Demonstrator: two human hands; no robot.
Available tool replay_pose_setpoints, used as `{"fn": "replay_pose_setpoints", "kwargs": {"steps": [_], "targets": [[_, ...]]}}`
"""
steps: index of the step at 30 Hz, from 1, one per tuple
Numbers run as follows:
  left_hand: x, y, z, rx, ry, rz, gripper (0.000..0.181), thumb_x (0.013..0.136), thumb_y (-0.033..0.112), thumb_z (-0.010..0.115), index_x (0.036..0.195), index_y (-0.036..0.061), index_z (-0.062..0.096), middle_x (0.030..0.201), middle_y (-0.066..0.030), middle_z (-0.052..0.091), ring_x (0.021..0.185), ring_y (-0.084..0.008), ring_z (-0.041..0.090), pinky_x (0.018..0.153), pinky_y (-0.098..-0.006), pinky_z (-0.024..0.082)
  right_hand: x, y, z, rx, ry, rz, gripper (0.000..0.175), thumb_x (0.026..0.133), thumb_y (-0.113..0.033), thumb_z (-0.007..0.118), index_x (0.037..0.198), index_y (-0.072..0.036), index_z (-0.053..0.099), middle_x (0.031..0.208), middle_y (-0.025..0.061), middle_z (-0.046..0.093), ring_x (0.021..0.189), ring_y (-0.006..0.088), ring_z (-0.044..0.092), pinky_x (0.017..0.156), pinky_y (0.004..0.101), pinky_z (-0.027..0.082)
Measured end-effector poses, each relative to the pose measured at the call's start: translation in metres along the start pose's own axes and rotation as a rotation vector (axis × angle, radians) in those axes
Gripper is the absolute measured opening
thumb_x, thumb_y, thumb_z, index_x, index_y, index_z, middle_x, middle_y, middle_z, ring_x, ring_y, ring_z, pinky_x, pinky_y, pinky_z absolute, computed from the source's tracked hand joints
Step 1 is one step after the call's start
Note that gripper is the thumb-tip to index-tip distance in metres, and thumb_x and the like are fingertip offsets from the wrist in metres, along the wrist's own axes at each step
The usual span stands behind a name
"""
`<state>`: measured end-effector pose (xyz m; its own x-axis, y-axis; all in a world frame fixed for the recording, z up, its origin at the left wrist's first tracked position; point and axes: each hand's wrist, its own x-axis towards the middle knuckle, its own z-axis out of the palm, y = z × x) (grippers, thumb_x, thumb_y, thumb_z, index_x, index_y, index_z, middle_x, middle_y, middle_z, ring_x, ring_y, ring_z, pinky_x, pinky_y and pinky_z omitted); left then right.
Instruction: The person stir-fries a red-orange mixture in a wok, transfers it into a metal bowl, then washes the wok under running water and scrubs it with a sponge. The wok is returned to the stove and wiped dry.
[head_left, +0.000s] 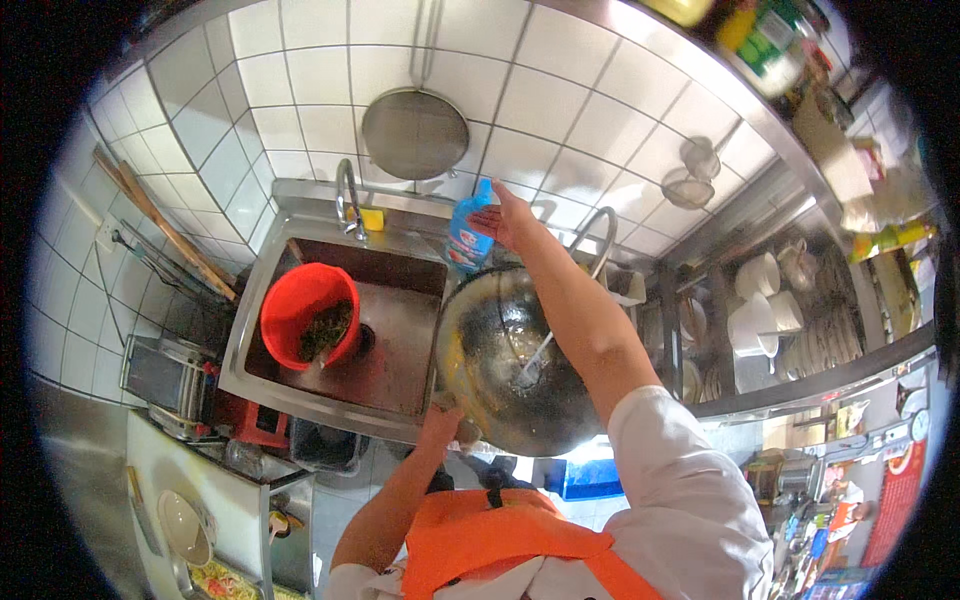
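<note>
A large round metal wok rests at the right of the sink, its inside wet and dark with yellowish patches. My left hand grips the wok at its near left edge; the exact grip is partly hidden. Behind the wok stands a blue plastic bottle with a printed label. My right hand is at the bottle's upper part, thumb up and fingers extended across its side; whether they touch it I cannot tell. A light-coloured utensil or stream reaches down into the wok.
A red bucket with dark green matter stands in the steel sink. Two curved faucets rise behind. A yellow sponge lies on the ledge. A round strainer hangs above; a shelf holds white crockery.
</note>
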<state>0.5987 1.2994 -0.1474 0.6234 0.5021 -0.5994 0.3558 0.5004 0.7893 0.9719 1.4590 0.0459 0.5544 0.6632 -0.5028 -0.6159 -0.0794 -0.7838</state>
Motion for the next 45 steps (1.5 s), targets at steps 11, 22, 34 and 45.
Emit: {"fn": "replay_pose_setpoints", "kwargs": {"steps": [11,22,34,45], "targets": [[0.017,-0.023,0.012,-0.054,0.062,0.202,0.040,0.082,0.018,0.069,0.119,0.0026,0.064,0.107,-0.0134,0.067,0.102,-0.0345,0.064,0.083,-0.0514,0.049,0.073,0.008,0.017,0.081,0.071,0.057,0.041,0.107,-0.031,0.053,0.107,0.010,0.055,0.091,0.0242,0.069,0.083,0.0396,0.073,0.074,0.0514,0.065],[0.027,-0.023,0.011,0.215,0.150,0.083,0.054,0.084,0.021,0.071,0.130,-0.0023,0.056,0.109,-0.0199,0.067,0.097,-0.0311,0.068,0.083,-0.0466,0.053,-0.008,0.055,-0.055,0.245,-0.180,-0.010,0.066,0.107,-0.053,0.046,0.115,0.012,0.057,0.100,0.0254,0.070,0.091,0.0361,0.070,0.084,0.0446,0.058],[0.015,-0.019,-0.007,0.141,0.017,-0.054,0.040,0.087,0.020,0.071,0.118,0.0023,0.053,0.093,-0.0116,0.063,0.082,-0.0254,0.063,0.063,-0.0430,0.053,-0.063,0.116,-0.237,0.132,0.281,-0.039,0.024,0.101,-0.003,0.049,0.117,0.013,0.057,0.105,0.0247,0.067,0.089,0.0326,0.070,0.083,0.0422,0.062],[-0.025,0.046,0.014,-0.208,0.169,-0.219,0.038,0.086,0.013,0.065,0.122,0.0077,0.054,0.091,-0.0059,0.061,0.068,-0.0188,0.062,0.043,-0.0346,0.045,-0.063,0.116,-0.228,-0.357,0.440,-0.104,0.022,0.098,-0.009,0.056,0.114,0.002,0.065,0.087,0.0113,0.070,0.077,0.0257,0.072,0.070,0.0362,0.062]]}}
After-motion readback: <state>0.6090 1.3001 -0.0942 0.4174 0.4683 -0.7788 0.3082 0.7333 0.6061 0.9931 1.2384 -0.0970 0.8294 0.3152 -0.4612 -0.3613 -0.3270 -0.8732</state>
